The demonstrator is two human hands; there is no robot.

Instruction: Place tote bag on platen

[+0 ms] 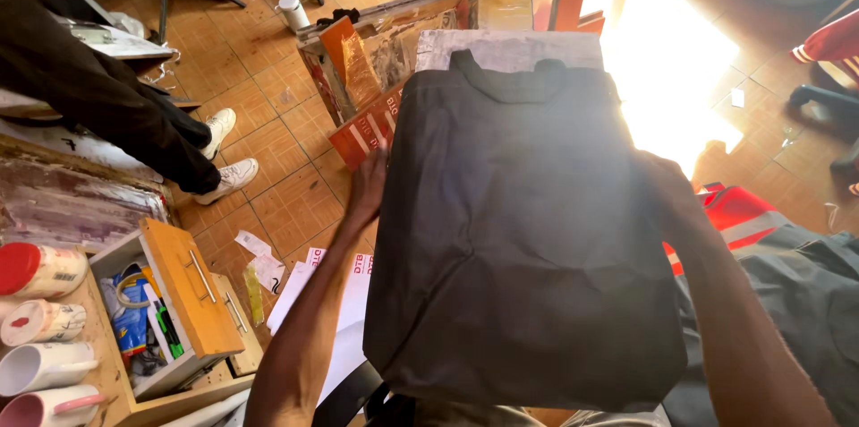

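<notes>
A black fabric bag [519, 221] with a handle at its far end lies flat over a grey board [510, 49]. My left hand [367, 185] grips the bag's left edge, fingers curled under the cloth. My right hand [667, 190] holds the bag's right edge, mostly hidden behind the fabric, with the forearm running down to the lower right.
Another person's dark-trousered legs and white shoes [224, 154] stand at the left on the tiled floor [286, 203]. A wooden drawer unit [192, 288] sits open at lower left beside several mugs [40, 364]. Boards and frames [362, 69] lean behind the bag. Bright sunlight glares at upper right.
</notes>
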